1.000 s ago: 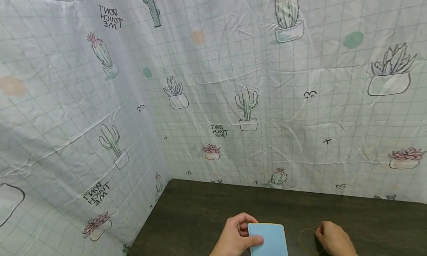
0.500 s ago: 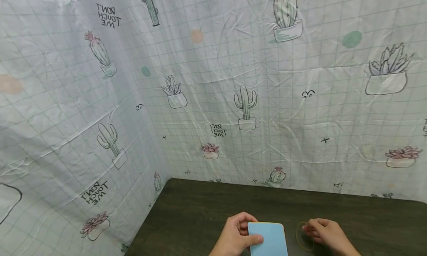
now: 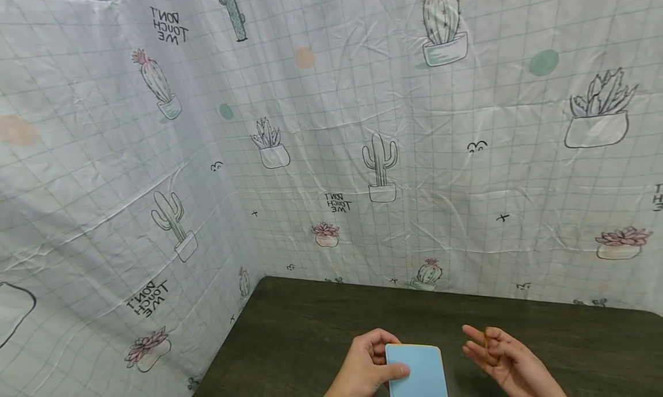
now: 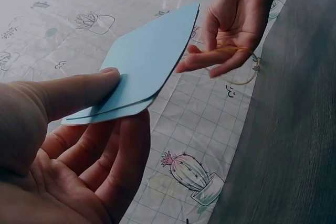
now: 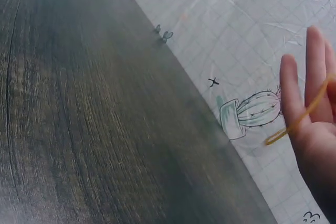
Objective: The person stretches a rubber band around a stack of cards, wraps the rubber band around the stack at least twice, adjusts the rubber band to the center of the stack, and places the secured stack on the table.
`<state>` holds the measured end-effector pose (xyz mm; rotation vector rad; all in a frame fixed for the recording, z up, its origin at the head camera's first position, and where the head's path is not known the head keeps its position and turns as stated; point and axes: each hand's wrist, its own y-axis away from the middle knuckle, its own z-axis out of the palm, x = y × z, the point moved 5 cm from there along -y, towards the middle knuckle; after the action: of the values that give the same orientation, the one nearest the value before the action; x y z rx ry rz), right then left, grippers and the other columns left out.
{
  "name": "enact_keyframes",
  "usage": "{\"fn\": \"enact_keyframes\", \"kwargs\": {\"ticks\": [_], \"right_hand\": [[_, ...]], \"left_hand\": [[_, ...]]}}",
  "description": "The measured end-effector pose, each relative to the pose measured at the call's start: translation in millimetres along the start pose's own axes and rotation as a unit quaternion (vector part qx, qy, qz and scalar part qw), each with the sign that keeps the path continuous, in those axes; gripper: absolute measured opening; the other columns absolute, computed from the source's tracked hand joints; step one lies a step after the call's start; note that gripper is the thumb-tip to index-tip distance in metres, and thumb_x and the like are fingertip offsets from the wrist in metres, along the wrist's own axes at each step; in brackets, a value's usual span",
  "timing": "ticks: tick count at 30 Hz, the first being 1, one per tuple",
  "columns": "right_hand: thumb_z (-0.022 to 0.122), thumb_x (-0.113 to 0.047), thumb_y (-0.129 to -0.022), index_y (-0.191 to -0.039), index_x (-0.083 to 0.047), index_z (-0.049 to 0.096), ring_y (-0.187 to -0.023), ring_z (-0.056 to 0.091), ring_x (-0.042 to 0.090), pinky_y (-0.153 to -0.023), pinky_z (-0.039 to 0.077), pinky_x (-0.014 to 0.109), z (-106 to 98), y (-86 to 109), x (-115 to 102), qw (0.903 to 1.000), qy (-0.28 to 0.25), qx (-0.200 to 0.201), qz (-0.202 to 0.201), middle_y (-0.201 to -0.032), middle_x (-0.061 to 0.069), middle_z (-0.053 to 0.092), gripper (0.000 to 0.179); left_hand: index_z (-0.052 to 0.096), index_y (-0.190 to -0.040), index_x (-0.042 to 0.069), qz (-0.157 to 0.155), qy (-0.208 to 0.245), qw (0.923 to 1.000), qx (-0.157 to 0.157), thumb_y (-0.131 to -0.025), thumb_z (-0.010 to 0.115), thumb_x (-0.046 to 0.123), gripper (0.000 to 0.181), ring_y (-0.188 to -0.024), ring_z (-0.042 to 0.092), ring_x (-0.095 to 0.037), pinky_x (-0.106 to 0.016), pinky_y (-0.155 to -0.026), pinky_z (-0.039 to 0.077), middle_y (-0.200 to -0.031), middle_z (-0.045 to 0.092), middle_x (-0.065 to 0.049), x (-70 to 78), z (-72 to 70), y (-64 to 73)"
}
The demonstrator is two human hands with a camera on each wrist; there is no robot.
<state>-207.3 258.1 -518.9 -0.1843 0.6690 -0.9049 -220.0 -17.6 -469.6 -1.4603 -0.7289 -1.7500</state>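
My left hand [image 3: 365, 364] pinches light blue cards [image 4: 149, 48], two layers showing, thumb on top, fingers beneath. My right hand [image 3: 510, 357] has its fingers spread, fairly straight, carrying one yellow rubber band [image 5: 319, 98] across them. One dark table [image 3: 311, 328] lies below; cactus-print cloth [image 3: 321, 98] hangs beyond.

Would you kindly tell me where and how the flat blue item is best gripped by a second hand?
Probably pinch the flat blue item by its free right edge, coming from the right: it is thin, and the left hand grips the opposite edge.
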Motion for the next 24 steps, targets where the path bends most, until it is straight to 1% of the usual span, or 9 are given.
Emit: {"fn": "enact_keyframes", "kwargs": {"ticks": [3, 6, 11, 14, 16, 18, 21, 24], "right_hand": [[0.011, 0.003, -0.109, -0.119, -0.006, 0.058, -0.135, 0.049, 0.027, -0.117, 0.025, 0.039, 1, -1.4, 0, 0.9982, 0.052, 0.03, -0.006, -0.148, 0.008, 0.051, 0.049], [0.018, 0.005, -0.109, -0.112, -0.008, 0.06, -0.125, 0.058, 0.025, -0.113, 0.033, 0.038, 1, -1.0, -1, 0.9928, 0.09, 0.077, -0.018, -0.14, 0.005, 0.057, 0.043], [0.025, 0.001, -0.11, -0.101, -0.008, 0.06, -0.11, 0.067, 0.018, -0.107, 0.041, 0.035, 1, 0.6, -4, 0.9815, 0.109, 0.148, -0.056, -0.127, 0.007, 0.062, 0.037], [0.029, -0.002, -0.11, -0.101, -0.007, 0.062, -0.101, 0.07, 0.014, -0.104, 0.044, 0.034, 3, 1.6, -6, 0.9744, 0.103, 0.18, -0.087, -0.122, 0.008, 0.064, 0.035], [0.03, -0.003, -0.111, -0.103, -0.006, 0.065, -0.098, 0.071, 0.013, -0.103, 0.044, 0.033, 5, 1.1, -7, 0.9726, 0.092, 0.188, -0.101, -0.12, 0.009, 0.066, 0.036], [0.03, -0.009, -0.111, -0.106, -0.007, 0.07, -0.099, 0.071, 0.014, -0.103, 0.044, 0.032, 9, -0.5, -7, 0.9744, 0.069, 0.186, -0.105, -0.12, 0.01, 0.068, 0.041], [0.027, -0.019, -0.112, -0.112, -0.007, 0.074, -0.102, 0.07, 0.014, -0.105, 0.041, 0.028, 14, -4.3, -5, 0.9822, 0.035, 0.161, -0.09, -0.125, 0.012, 0.068, 0.049], [0.019, -0.026, -0.112, -0.12, -0.005, 0.073, -0.108, 0.068, 0.014, -0.109, 0.035, 0.028, 20, -8.3, -3, 0.9895, 0.026, 0.123, -0.071, -0.132, 0.012, 0.063, 0.058]], "left_hand": [[0.066, -0.114, -0.002, -0.002, 0.003, 1.0, -0.001, -0.089, 0.074, 0.001, 0.027, -0.074, 0.069, -0.013, -0.022, -0.059, 0.052, -0.096, 0.074, -0.012, -0.8, 0.6, -0.1], [0.066, -0.114, -0.002, 0.0, 0.002, 1.0, -0.002, -0.089, 0.074, 0.001, 0.026, -0.074, 0.068, -0.013, -0.022, -0.059, 0.052, -0.096, 0.074, -0.012, -1.2, 1.1, -0.4], [0.066, -0.114, -0.002, 0.001, 0.001, 1.0, -0.004, -0.089, 0.074, 0.001, 0.027, -0.075, 0.069, -0.013, -0.022, -0.06, 0.052, -0.097, 0.074, -0.013, -1.5, 2.1, -1.1], [0.066, -0.114, -0.003, 0.002, 0.0, 1.0, -0.003, -0.089, 0.074, 0.0, 0.027, -0.075, 0.069, -0.013, -0.022, -0.06, 0.052, -0.098, 0.074, -0.014, -2.1, 2.4, -1.2], [0.066, -0.114, -0.003, 0.003, -0.002, 1.0, -0.002, -0.089, 0.074, 0.0, 0.027, -0.075, 0.069, -0.012, -0.022, -0.06, 0.052, -0.098, 0.074, -0.015, -2.3, 2.6, -1.4], [0.066, -0.114, -0.003, 0.006, -0.004, 1.0, -0.002, -0.088, 0.074, 0.0, 0.027, -0.075, 0.069, -0.012, -0.022, -0.06, 0.052, -0.098, 0.074, -0.016, -2.3, 2.9, -1.6], [0.066, -0.113, -0.003, 0.007, -0.006, 1.0, -0.002, -0.088, 0.074, 0.0, 0.027, -0.076, 0.069, -0.012, -0.022, -0.06, 0.052, -0.098, 0.074, -0.015, -2.3, 3.3, -1.9], [0.066, -0.113, -0.003, 0.008, -0.006, 0.9999, -0.003, -0.088, 0.074, 0.0, 0.026, -0.076, 0.069, -0.012, -0.022, -0.06, 0.052, -0.098, 0.074, -0.015, -2.5, 3.5, -1.9]]}}
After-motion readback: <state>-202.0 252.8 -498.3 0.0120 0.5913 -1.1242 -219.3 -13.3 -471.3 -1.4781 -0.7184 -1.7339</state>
